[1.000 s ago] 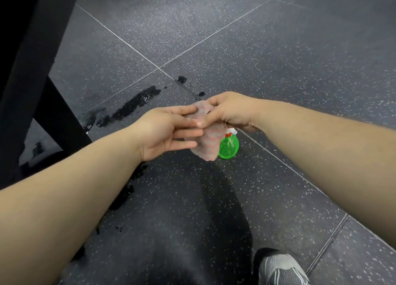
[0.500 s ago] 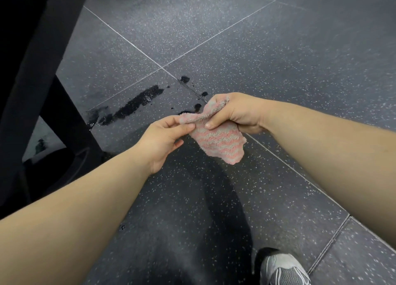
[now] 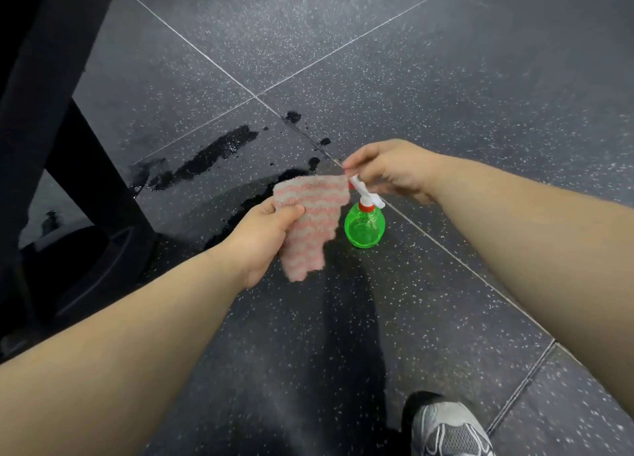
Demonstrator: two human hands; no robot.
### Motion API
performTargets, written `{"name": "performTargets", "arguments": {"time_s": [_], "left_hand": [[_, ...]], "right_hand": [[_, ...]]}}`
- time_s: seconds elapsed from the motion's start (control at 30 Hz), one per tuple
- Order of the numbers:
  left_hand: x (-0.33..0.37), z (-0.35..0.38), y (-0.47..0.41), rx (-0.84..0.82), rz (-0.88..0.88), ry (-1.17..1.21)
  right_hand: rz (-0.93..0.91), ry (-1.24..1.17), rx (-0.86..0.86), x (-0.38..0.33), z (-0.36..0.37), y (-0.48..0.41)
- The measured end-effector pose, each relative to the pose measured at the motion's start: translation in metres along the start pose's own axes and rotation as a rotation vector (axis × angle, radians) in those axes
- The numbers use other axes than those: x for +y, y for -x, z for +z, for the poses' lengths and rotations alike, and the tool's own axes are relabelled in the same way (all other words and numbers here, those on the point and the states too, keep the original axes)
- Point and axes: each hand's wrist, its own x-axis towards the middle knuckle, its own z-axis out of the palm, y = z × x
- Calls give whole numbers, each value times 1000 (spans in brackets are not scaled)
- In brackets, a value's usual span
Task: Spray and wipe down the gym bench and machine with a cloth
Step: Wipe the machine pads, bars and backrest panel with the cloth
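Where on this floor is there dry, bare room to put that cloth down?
The speckled dark rubber floor right of the green plastic spray bottle, past the tile seam, is bare and dry. So is the floor beyond the wet patches. Crowded: between bottle and black machine frame, where those patches lie and the left hand holds the pink striped cloth.

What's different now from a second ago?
The left hand has taken hold of the striped cloth, which now hangs spread out. The right hand has eased its grip and sits at the cloth's corner, above the spray bottle nozzle; contact unclear. The bottle stands on the floor as before, wet patches unchanged.
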Motion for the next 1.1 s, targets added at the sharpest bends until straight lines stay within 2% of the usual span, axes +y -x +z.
{"name": "performTargets", "arguments": {"time_s": [0.07, 0.13, 0.23, 0.33, 0.5, 0.63, 0.77, 0.9, 1.07, 1.1], "left_hand": [[-2, -5, -3, 5, -11, 1], [-3, -10, -5, 29, -30, 34], [-6, -16, -7, 49, -39, 102], [-8, -24, -7, 56, -39, 96], [-4, -36, -6, 100, -42, 133], [1, -46, -2, 135, -20, 135], [5, -53, 6, 178, -1, 105], [32, -61, 23, 201, 93, 126], [81, -65, 59, 250, 286, 102], [91, -68, 67, 259, 316, 81]], "right_hand": [[16, 278, 6, 16, -9, -7], [119, 468, -76, 36, -14, -14], [202, 494, -207, 64, -11, -23], [149, 453, -120, 81, -3, -32], [49, 752, 29, 104, 0, -33], [3, 739, 117, 102, 9, -40], [-35, 489, 326, 76, 35, -43], [-108, 258, 392, 18, 57, -41], [-137, -510, 373, -76, 62, -19], [-158, -593, 349, -96, 59, -13]]}}
